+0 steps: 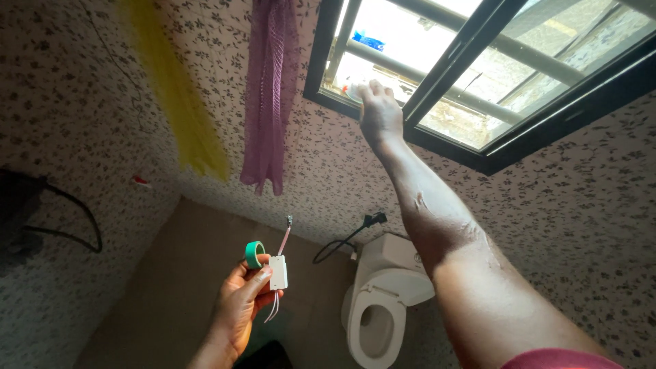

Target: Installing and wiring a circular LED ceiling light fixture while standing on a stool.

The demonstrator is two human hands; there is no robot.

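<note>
small white rectangular module (278, 272) with thin pink and white wires is pinched between the thumb and fingers of the left hand (240, 305), low in the view and left of centre. wires leave the module at both ends: one run rises to a small metal connector (290, 220), the other hangs below the hand. a green tape roll (254, 254) sits on the fingertips of the same hand, touching the module's upper left side. the left hand is palm up, fingers curled around both items.

white toilet (380, 301) stands beyond the hand, to the right, lid raised against its cistern. a black cable with plug (355, 234) hangs on the wall just left of the cistern.

right arm extends up and away across the right half of the view. the right hand (380, 116) rests at the lower edge of the black window frame (471, 61), fingers bent over a small white object (353, 91) on the sill; the exact hold cannot be determined.

speckled wall tiles (82, 137) cover the surrounding walls. a purple net cloth (271, 89) and a yellow net cloth (179, 96) hang on the far wall, left of the window.
</note>
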